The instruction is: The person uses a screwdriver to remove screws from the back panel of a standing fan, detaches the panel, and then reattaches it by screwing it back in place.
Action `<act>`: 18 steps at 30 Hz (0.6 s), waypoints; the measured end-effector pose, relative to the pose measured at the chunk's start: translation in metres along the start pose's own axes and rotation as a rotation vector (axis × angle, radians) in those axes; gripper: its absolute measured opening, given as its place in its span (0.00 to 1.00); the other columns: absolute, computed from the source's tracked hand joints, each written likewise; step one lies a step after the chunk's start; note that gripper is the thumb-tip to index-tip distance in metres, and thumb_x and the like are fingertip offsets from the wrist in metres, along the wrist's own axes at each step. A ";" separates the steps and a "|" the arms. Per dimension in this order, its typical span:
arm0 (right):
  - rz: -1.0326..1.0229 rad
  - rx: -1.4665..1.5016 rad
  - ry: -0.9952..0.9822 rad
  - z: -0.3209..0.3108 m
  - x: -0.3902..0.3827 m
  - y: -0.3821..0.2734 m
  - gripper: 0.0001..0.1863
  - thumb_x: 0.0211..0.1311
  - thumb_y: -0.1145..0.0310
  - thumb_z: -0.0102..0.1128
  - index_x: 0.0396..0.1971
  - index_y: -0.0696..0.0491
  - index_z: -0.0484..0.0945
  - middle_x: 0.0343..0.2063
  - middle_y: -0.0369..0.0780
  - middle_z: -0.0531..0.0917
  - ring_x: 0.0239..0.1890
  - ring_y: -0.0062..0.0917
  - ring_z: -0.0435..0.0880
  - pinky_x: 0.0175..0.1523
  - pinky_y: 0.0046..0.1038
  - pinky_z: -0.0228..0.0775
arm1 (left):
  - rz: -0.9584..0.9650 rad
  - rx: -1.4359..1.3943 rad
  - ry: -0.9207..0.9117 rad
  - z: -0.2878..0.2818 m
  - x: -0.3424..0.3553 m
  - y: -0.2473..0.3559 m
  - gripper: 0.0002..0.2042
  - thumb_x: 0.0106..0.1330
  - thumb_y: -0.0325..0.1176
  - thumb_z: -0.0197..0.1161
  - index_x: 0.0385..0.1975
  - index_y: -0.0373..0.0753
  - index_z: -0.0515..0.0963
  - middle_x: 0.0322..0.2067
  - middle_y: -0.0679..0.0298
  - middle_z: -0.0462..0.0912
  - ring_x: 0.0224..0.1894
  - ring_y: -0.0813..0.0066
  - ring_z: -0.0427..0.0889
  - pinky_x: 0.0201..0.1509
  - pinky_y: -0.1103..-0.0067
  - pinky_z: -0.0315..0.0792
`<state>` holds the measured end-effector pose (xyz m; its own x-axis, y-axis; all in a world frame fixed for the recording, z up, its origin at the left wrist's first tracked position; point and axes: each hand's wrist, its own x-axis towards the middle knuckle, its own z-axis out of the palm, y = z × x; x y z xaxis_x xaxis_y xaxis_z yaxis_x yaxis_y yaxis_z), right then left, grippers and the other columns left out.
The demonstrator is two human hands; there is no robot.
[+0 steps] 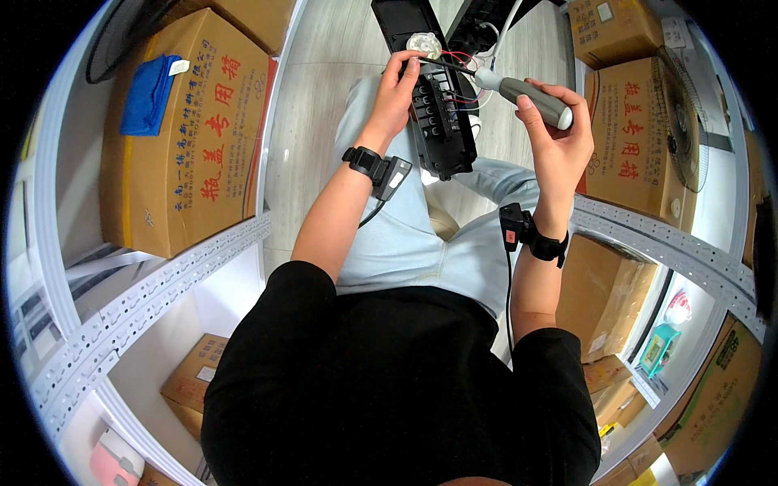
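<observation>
My right hand (557,121) is wrapped round the grey handle of a screwdriver (535,101), its dark shaft pointing left. At the tip of that shaft, thumb and forefinger of my left hand (397,95) are pinched together; what lies between them is too small to make out. Below both hands, a long black plastic housing (447,162) with a row of black push-button switches (433,113) lies open between my knees. A round, clear-white part (424,45) sits near its far end. Thin red and white wires (462,57) run beside it, partly hidden by the screwdriver.
Another black part (472,36) with a pale cable lies beyond the housing. Metal shelves flank me, holding cardboard boxes (194,138), with a blue cloth (150,95) on the left one. On the right, a round fan grille (682,121) leans by a box (632,134).
</observation>
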<state>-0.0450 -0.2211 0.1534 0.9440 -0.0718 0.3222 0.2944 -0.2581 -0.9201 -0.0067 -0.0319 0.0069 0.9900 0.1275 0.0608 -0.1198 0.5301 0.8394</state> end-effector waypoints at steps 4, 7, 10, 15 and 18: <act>0.013 0.039 -0.006 0.000 -0.001 0.000 0.15 0.54 0.75 0.69 0.40 0.59 0.76 0.40 0.43 0.85 0.40 0.21 0.83 0.45 0.22 0.78 | -0.024 -0.048 -0.033 -0.008 0.003 -0.006 0.10 0.75 0.37 0.50 0.47 0.41 0.73 0.44 0.70 0.74 0.47 0.84 0.69 0.52 0.83 0.66; 0.012 0.070 -0.026 -0.002 -0.002 0.003 0.15 0.55 0.77 0.68 0.41 0.58 0.75 0.42 0.44 0.84 0.42 0.23 0.83 0.46 0.23 0.78 | -0.060 -0.115 -0.066 -0.008 0.003 -0.005 0.10 0.75 0.37 0.48 0.47 0.40 0.72 0.44 0.70 0.74 0.47 0.84 0.70 0.51 0.84 0.67; -0.015 0.132 -0.084 -0.006 -0.001 0.006 0.15 0.55 0.79 0.66 0.42 0.58 0.74 0.45 0.45 0.82 0.45 0.25 0.82 0.48 0.24 0.77 | -0.089 -0.172 -0.097 -0.009 0.004 -0.005 0.11 0.76 0.38 0.47 0.47 0.41 0.72 0.43 0.71 0.74 0.47 0.84 0.70 0.51 0.84 0.67; -0.037 0.146 -0.191 -0.012 0.001 0.007 0.15 0.55 0.82 0.65 0.41 0.58 0.73 0.47 0.47 0.81 0.49 0.27 0.80 0.52 0.26 0.75 | -0.119 -0.188 -0.110 -0.012 0.004 -0.006 0.12 0.76 0.40 0.46 0.49 0.41 0.71 0.44 0.71 0.74 0.46 0.83 0.71 0.52 0.84 0.67; -0.057 0.155 -0.095 -0.015 -0.003 0.003 0.15 0.55 0.82 0.65 0.41 0.58 0.73 0.46 0.48 0.81 0.49 0.27 0.80 0.53 0.27 0.74 | -0.084 -0.168 -0.089 -0.004 0.002 0.002 0.12 0.74 0.37 0.51 0.52 0.41 0.70 0.46 0.68 0.73 0.48 0.81 0.72 0.53 0.83 0.68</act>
<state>-0.0488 -0.2361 0.1531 0.9328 0.0317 0.3591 0.3604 -0.1069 -0.9267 -0.0054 -0.0272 0.0064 0.9988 0.0061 0.0478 -0.0396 0.6694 0.7418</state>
